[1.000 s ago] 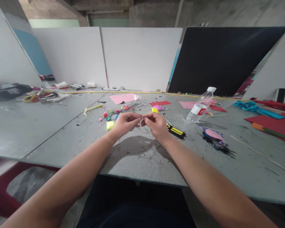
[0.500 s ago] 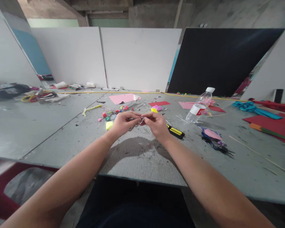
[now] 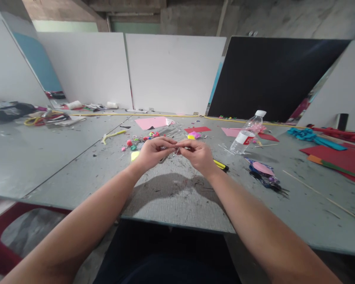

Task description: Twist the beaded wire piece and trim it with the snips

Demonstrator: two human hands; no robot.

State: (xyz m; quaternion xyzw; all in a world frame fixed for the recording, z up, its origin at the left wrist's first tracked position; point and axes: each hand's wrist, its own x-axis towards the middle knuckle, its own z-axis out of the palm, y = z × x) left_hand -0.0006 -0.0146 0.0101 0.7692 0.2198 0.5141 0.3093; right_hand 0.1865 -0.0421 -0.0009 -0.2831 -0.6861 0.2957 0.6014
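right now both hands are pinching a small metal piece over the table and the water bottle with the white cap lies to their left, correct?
Not quite. The head view shows the water bottle to the right of the hands, not the left. The rest holds: the left hand and right hand pinch a small metal piece over the table.

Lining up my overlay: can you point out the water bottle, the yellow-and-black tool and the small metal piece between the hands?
water bottle (image 3: 241, 139), head view, on its label.
yellow-and-black tool (image 3: 221, 165), head view, on its yellow handle.
small metal piece (image 3: 175, 150), head view, on the shiny bit between the fingertips.

Grey table (image 3: 47, 157); white panels (image 3: 174, 71), black panel (image 3: 272, 75) behind.
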